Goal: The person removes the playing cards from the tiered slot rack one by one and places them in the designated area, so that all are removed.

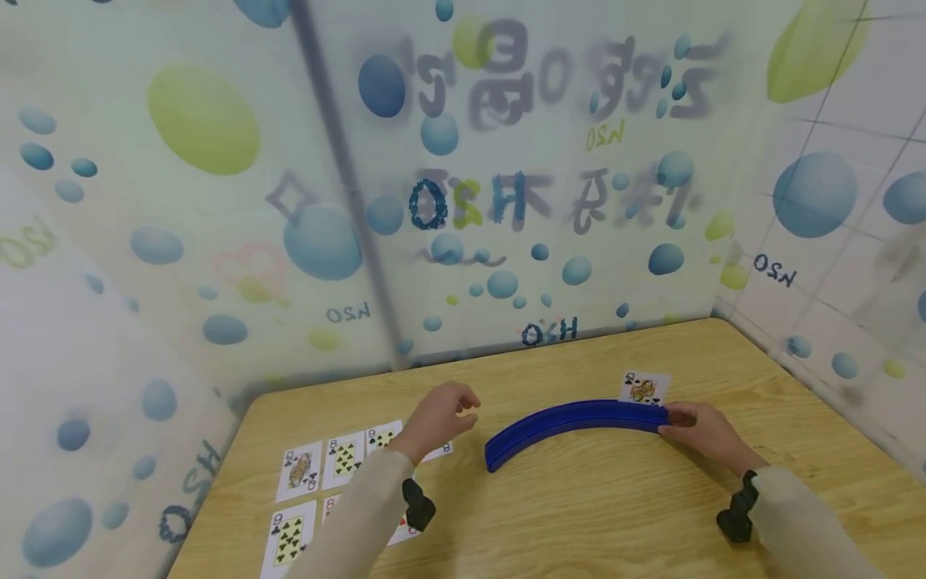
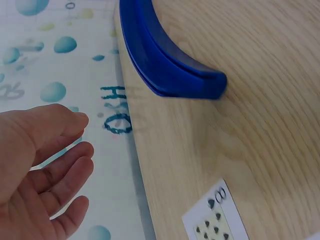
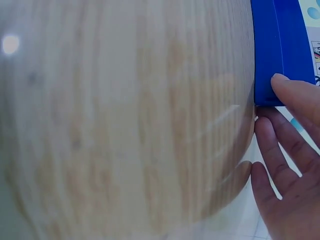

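A curved blue playing-card holder [image 1: 571, 420] lies on the table. My right hand [image 1: 702, 434] grips its right end, the thumb [image 3: 281, 82] on the front face and the other fingers behind and below the end. A black queen card [image 1: 644, 389] stands upright in the holder near that hand. My left hand [image 1: 440, 414] hovers left of the holder's other end, fingers loosely bent and holding nothing. In the left wrist view that hand [image 2: 45, 170] is apart from the holder and from an eight of spades [image 2: 214, 220] on the table.
Face-up playing cards lie in two rows at the table's left, among them a queen of clubs [image 1: 298, 473] and a nine of clubs [image 1: 289, 540]. My left forearm hides several of them. A patterned curtain [image 1: 470, 281] hangs behind the wooden table [image 1: 579, 515].
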`<act>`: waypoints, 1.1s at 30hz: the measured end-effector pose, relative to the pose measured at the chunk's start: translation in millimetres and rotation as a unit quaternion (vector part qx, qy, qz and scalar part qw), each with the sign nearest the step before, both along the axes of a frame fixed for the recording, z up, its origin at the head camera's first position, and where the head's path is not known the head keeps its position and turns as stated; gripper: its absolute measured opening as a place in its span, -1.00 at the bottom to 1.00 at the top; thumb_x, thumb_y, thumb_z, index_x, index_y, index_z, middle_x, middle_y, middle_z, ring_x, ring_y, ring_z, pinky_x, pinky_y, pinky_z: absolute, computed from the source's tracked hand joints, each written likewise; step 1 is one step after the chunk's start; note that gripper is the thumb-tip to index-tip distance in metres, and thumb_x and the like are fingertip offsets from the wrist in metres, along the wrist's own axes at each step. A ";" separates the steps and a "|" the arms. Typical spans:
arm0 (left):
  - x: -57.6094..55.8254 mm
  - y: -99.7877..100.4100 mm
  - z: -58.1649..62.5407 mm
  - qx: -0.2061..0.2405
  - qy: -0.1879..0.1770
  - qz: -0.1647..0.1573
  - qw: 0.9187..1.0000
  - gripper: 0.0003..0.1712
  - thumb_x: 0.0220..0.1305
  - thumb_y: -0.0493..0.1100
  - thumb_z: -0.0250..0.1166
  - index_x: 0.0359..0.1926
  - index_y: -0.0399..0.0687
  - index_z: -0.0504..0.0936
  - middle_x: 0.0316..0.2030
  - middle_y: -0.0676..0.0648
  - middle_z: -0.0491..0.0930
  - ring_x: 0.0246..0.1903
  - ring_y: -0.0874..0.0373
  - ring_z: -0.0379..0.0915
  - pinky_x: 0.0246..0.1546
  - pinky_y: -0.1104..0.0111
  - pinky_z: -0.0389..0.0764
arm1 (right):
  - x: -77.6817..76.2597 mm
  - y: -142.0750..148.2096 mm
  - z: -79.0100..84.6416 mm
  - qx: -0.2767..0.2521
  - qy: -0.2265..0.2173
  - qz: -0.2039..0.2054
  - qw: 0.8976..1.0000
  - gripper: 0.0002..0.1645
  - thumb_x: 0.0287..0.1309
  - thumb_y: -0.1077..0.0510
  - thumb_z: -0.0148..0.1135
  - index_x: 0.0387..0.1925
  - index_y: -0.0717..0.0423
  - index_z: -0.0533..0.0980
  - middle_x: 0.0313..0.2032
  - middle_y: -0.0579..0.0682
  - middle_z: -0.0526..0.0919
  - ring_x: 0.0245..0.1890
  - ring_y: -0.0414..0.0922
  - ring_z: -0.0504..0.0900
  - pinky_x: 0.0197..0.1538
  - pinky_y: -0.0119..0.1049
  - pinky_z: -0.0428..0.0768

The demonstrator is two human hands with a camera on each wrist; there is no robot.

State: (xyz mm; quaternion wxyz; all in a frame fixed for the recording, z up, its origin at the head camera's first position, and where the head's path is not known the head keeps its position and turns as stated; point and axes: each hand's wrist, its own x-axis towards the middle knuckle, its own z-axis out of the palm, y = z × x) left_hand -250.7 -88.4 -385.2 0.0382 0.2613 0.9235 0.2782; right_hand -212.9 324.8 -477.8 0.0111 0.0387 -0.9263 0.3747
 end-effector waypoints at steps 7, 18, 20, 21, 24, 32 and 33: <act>-6.0 30.8 6.4 0.004 -0.013 -0.017 1.000 -0.82 0.18 -0.25 0.24 -0.17 -0.13 0.57 -0.17 -0.14 0.50 -0.18 0.00 0.45 -0.16 0.23 0.48 | -0.4 1.4 -1.7 -0.004 0.006 0.003 1.000 -0.33 0.07 0.08 0.28 0.04 0.56 0.35 -0.18 0.32 0.57 -0.16 0.17 0.55 -0.14 0.00 0.50; -7.0 86.3 8.4 -0.013 -0.008 -0.039 0.999 -0.71 0.21 -0.19 0.23 -0.03 -0.10 0.55 -0.15 -0.03 0.51 -0.15 0.15 0.44 -0.16 0.40 0.47 | 1.9 0.0 -0.1 -0.002 0.008 -0.001 1.000 -0.32 0.08 0.06 0.28 0.04 0.55 0.36 -0.15 0.35 0.55 -0.15 0.18 0.54 -0.13 0.01 0.50; -6.9 97.4 9.2 -0.006 -0.009 -0.046 0.999 -0.70 0.22 -0.20 0.22 -0.01 -0.11 0.55 -0.14 -0.05 0.51 -0.14 0.13 0.44 -0.17 0.40 0.47 | 2.4 0.1 -0.3 -0.001 0.008 -0.005 1.000 -0.32 0.08 0.06 0.28 0.04 0.55 0.36 -0.16 0.35 0.56 -0.15 0.18 0.54 -0.14 0.01 0.50; -6.7 102.8 9.6 -0.005 -0.010 -0.048 0.999 -0.69 0.22 -0.20 0.22 0.00 -0.10 0.54 -0.13 -0.05 0.51 -0.14 0.14 0.44 -0.18 0.40 0.47 | 2.6 0.0 -0.8 0.000 0.008 -0.008 1.000 -0.33 0.08 0.07 0.28 0.04 0.55 0.37 -0.16 0.34 0.56 -0.16 0.17 0.54 -0.14 0.00 0.50; -6.5 119.3 10.4 -0.005 -0.014 -0.052 0.999 -0.68 0.22 -0.19 0.22 0.01 -0.07 0.54 -0.13 -0.03 0.51 -0.16 0.16 0.44 -0.20 0.42 0.46 | 3.7 -0.6 -1.9 -0.003 0.007 -0.006 1.000 -0.34 0.08 0.08 0.28 0.03 0.55 0.37 -0.18 0.32 0.57 -0.17 0.16 0.55 -0.14 -0.01 0.50; -5.5 155.6 10.7 -0.008 0.001 -0.057 0.998 -0.63 0.22 -0.16 0.21 0.07 0.00 0.51 -0.12 0.05 0.52 -0.16 0.28 0.43 -0.22 0.49 0.45 | 3.5 -0.7 -1.2 -0.011 0.000 -0.003 1.000 -0.33 0.08 0.07 0.27 0.04 0.54 0.36 -0.15 0.33 0.56 -0.13 0.18 0.54 -0.12 0.01 0.49; -4.8 158.5 11.1 -0.003 0.003 -0.058 0.998 -0.62 0.22 -0.17 0.21 0.08 0.01 0.50 -0.11 0.05 0.53 -0.15 0.28 0.43 -0.22 0.49 0.45 | 2.8 -0.2 -0.7 -0.010 0.000 -0.002 1.000 -0.33 0.09 0.06 0.26 0.04 0.54 0.36 -0.15 0.34 0.56 -0.13 0.18 0.53 -0.12 0.02 0.49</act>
